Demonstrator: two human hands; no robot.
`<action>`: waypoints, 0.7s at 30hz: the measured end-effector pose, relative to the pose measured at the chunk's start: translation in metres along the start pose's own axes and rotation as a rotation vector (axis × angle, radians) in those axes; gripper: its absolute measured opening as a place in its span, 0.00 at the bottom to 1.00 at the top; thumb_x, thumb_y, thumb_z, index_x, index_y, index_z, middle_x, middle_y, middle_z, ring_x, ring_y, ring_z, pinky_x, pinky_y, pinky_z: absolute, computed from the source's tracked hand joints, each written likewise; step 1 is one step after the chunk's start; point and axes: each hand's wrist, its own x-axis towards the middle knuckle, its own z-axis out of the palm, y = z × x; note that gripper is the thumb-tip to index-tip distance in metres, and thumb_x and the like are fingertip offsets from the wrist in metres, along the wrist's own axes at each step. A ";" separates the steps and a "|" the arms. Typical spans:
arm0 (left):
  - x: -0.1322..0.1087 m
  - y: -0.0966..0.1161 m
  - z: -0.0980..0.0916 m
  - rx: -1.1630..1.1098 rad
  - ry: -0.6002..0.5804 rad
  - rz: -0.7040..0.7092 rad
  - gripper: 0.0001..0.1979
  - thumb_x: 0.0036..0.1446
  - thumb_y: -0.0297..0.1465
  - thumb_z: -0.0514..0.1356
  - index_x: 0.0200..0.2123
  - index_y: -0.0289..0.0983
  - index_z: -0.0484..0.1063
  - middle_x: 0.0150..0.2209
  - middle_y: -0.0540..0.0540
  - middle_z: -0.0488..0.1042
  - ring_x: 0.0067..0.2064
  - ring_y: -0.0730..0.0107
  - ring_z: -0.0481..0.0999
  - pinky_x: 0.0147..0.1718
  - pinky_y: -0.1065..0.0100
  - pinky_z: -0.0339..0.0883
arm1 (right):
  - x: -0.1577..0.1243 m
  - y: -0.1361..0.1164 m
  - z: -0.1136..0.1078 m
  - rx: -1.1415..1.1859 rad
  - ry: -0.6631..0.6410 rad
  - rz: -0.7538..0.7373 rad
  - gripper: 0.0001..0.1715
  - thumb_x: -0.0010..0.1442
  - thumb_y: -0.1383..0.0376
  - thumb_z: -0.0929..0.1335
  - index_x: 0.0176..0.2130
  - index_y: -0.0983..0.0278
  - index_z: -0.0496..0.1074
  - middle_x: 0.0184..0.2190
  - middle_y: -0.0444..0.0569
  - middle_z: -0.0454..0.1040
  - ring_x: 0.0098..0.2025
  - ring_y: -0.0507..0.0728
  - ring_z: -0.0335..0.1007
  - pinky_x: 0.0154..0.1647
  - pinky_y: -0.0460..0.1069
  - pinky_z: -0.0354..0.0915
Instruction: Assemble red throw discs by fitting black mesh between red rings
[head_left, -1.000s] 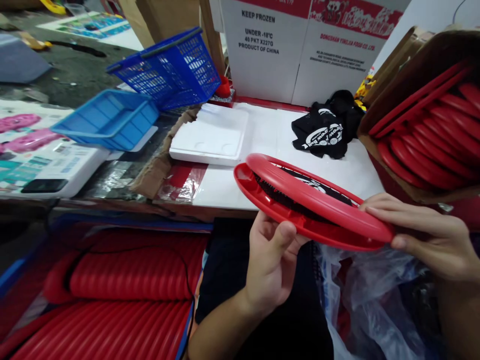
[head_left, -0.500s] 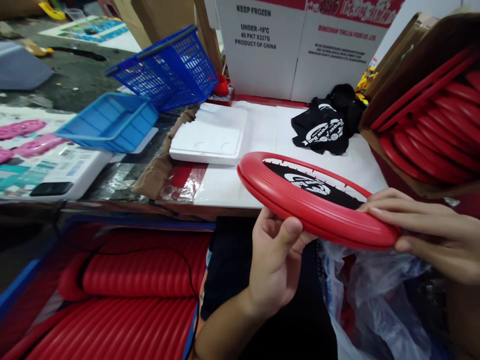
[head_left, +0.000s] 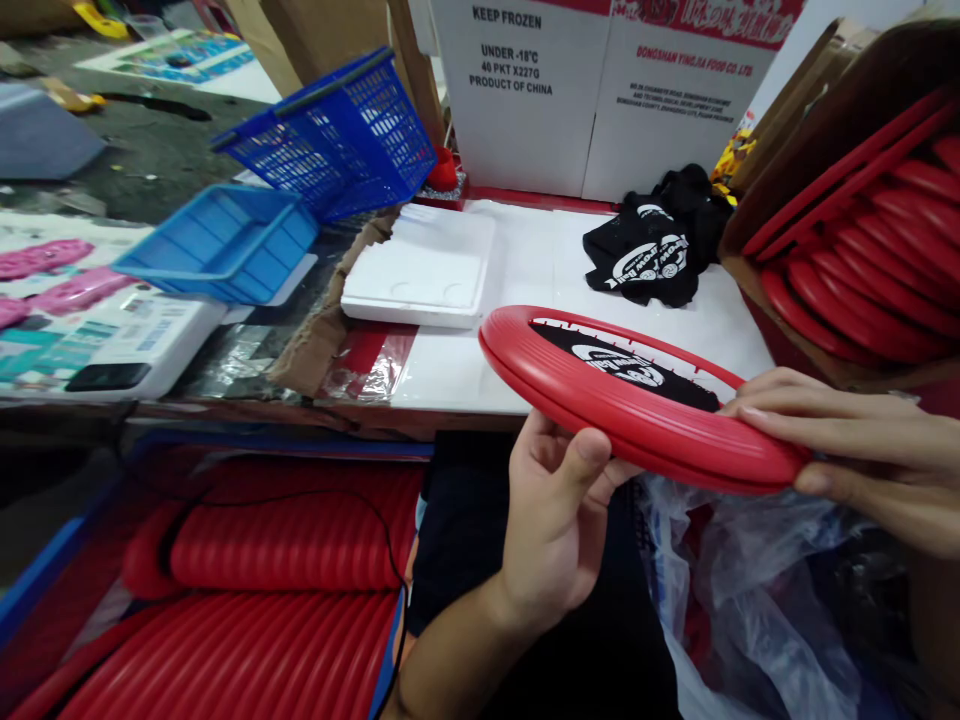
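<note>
A red plastic ring disc (head_left: 645,425) with a black printed fabric centre is held tilted above the front edge of the table. White lettering shows on the fabric, and a seam runs around the outer side of the rim. From below, my left hand (head_left: 559,520) supports the near left part of the rim, its fingers curled under it and partly hidden. The right end of the rim is pinched in my right hand (head_left: 862,445), thumb below and fingers on top. Farther back, black printed fabric pieces (head_left: 645,255) lie in a pile on the white surface.
At right a cardboard box (head_left: 757,120) is full of red rings (head_left: 877,260). Below left, a blue-rimmed crate (head_left: 277,445) holds rows of red rings (head_left: 270,545). A white foam slab (head_left: 416,265), a light blue tray (head_left: 225,245) and a blue basket (head_left: 337,140) stand behind.
The disc and both hands have shifted very slightly to the right. Both hands keep the same hold on the rim.
</note>
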 end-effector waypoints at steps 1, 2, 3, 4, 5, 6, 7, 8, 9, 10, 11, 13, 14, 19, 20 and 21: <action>0.000 0.000 0.000 -0.002 -0.002 -0.001 0.26 0.58 0.44 0.75 0.56 0.41 0.78 0.47 0.44 0.84 0.50 0.53 0.86 0.51 0.54 0.83 | -0.001 0.000 0.001 0.001 0.002 -0.005 0.30 0.68 0.64 0.73 0.67 0.50 0.74 0.59 0.51 0.81 0.59 0.68 0.80 0.70 0.66 0.70; 0.000 0.001 0.000 -0.002 -0.003 -0.002 0.26 0.58 0.44 0.75 0.56 0.41 0.78 0.47 0.44 0.84 0.50 0.53 0.86 0.50 0.54 0.84 | -0.001 0.001 0.001 0.003 0.003 -0.006 0.30 0.68 0.64 0.72 0.67 0.50 0.74 0.59 0.52 0.81 0.59 0.68 0.80 0.69 0.66 0.70; 0.000 0.001 0.000 -0.003 -0.002 -0.005 0.27 0.58 0.43 0.76 0.56 0.41 0.78 0.48 0.44 0.84 0.50 0.53 0.86 0.50 0.55 0.84 | -0.002 0.001 0.002 0.005 0.003 -0.004 0.30 0.68 0.64 0.72 0.67 0.51 0.74 0.59 0.52 0.81 0.60 0.68 0.79 0.68 0.65 0.71; 0.000 0.001 0.000 -0.004 -0.002 -0.008 0.27 0.57 0.43 0.76 0.56 0.41 0.78 0.48 0.44 0.84 0.50 0.54 0.86 0.50 0.56 0.84 | -0.002 0.002 0.002 0.010 0.003 -0.004 0.30 0.68 0.65 0.72 0.67 0.51 0.73 0.60 0.52 0.80 0.60 0.68 0.78 0.68 0.64 0.71; 0.000 0.002 0.000 -0.006 0.000 -0.008 0.27 0.57 0.43 0.76 0.56 0.41 0.78 0.48 0.44 0.84 0.50 0.54 0.86 0.49 0.56 0.84 | -0.003 0.002 0.003 0.018 0.001 -0.004 0.31 0.68 0.65 0.72 0.67 0.52 0.73 0.60 0.52 0.80 0.61 0.67 0.78 0.67 0.63 0.72; 0.000 0.002 0.000 -0.010 0.000 -0.008 0.26 0.57 0.43 0.76 0.56 0.41 0.78 0.47 0.44 0.84 0.49 0.55 0.86 0.49 0.57 0.84 | -0.003 0.003 0.003 0.024 -0.003 -0.005 0.31 0.68 0.66 0.72 0.68 0.52 0.73 0.61 0.52 0.80 0.62 0.67 0.77 0.67 0.62 0.72; 0.000 0.002 0.000 -0.015 0.001 -0.006 0.26 0.57 0.43 0.76 0.55 0.41 0.78 0.47 0.44 0.84 0.49 0.55 0.86 0.49 0.57 0.84 | -0.003 0.003 0.003 0.029 -0.006 -0.006 0.31 0.69 0.66 0.72 0.68 0.52 0.73 0.61 0.52 0.79 0.62 0.66 0.77 0.67 0.61 0.72; 0.000 0.002 -0.001 -0.019 0.001 -0.005 0.25 0.57 0.43 0.76 0.55 0.41 0.78 0.46 0.44 0.84 0.49 0.56 0.86 0.48 0.58 0.84 | -0.003 0.004 0.004 0.032 -0.011 -0.006 0.31 0.69 0.66 0.72 0.68 0.52 0.73 0.61 0.52 0.79 0.62 0.66 0.77 0.67 0.61 0.72; 0.000 0.003 -0.001 -0.020 0.000 -0.005 0.25 0.58 0.43 0.76 0.55 0.41 0.79 0.46 0.44 0.84 0.48 0.56 0.86 0.48 0.58 0.84 | -0.003 0.005 0.004 0.032 -0.014 -0.004 0.30 0.69 0.66 0.72 0.68 0.52 0.73 0.61 0.51 0.79 0.62 0.66 0.77 0.67 0.61 0.72; 0.000 0.003 -0.002 -0.019 -0.001 -0.004 0.24 0.58 0.43 0.76 0.54 0.41 0.79 0.46 0.45 0.84 0.48 0.56 0.86 0.48 0.58 0.84 | -0.003 0.005 0.004 0.030 -0.014 -0.001 0.31 0.69 0.66 0.72 0.68 0.52 0.73 0.61 0.51 0.79 0.62 0.66 0.77 0.67 0.61 0.72; 0.000 0.003 -0.002 -0.017 -0.002 -0.004 0.24 0.58 0.43 0.75 0.54 0.41 0.79 0.46 0.45 0.84 0.48 0.56 0.86 0.49 0.57 0.84 | -0.003 0.006 0.004 0.027 -0.013 0.000 0.31 0.68 0.66 0.72 0.68 0.51 0.73 0.61 0.51 0.79 0.62 0.66 0.77 0.67 0.62 0.72; 0.000 0.003 -0.003 -0.008 -0.006 -0.007 0.23 0.59 0.44 0.75 0.54 0.41 0.79 0.47 0.45 0.84 0.49 0.56 0.86 0.50 0.56 0.84 | -0.003 0.006 0.004 0.021 -0.012 -0.006 0.31 0.68 0.66 0.72 0.68 0.51 0.73 0.61 0.51 0.79 0.62 0.66 0.77 0.66 0.62 0.72; 0.000 0.003 -0.003 -0.004 -0.007 -0.010 0.23 0.59 0.44 0.75 0.53 0.41 0.79 0.47 0.45 0.84 0.49 0.56 0.86 0.51 0.56 0.84 | -0.002 0.006 0.004 0.016 -0.010 -0.009 0.31 0.68 0.66 0.72 0.68 0.51 0.73 0.61 0.51 0.80 0.61 0.66 0.77 0.65 0.62 0.73; 0.001 0.004 -0.005 -0.019 -0.009 -0.017 0.23 0.58 0.43 0.75 0.53 0.41 0.79 0.46 0.45 0.84 0.48 0.58 0.86 0.46 0.61 0.84 | 0.002 0.002 0.003 -0.015 -0.046 -0.030 0.31 0.69 0.65 0.71 0.69 0.51 0.72 0.60 0.52 0.79 0.60 0.67 0.78 0.62 0.63 0.75; 0.002 0.004 -0.005 -0.028 -0.008 -0.017 0.23 0.58 0.43 0.76 0.53 0.41 0.80 0.46 0.45 0.84 0.47 0.58 0.86 0.45 0.62 0.85 | 0.003 0.001 0.002 -0.016 -0.059 -0.037 0.31 0.69 0.65 0.71 0.69 0.51 0.71 0.60 0.52 0.79 0.60 0.67 0.77 0.61 0.62 0.76; 0.002 0.004 -0.005 -0.035 -0.004 -0.020 0.23 0.58 0.43 0.76 0.53 0.41 0.80 0.45 0.45 0.84 0.46 0.59 0.86 0.44 0.63 0.84 | 0.004 0.000 0.002 -0.020 -0.072 -0.047 0.31 0.70 0.65 0.70 0.69 0.51 0.71 0.60 0.52 0.79 0.60 0.67 0.77 0.60 0.62 0.77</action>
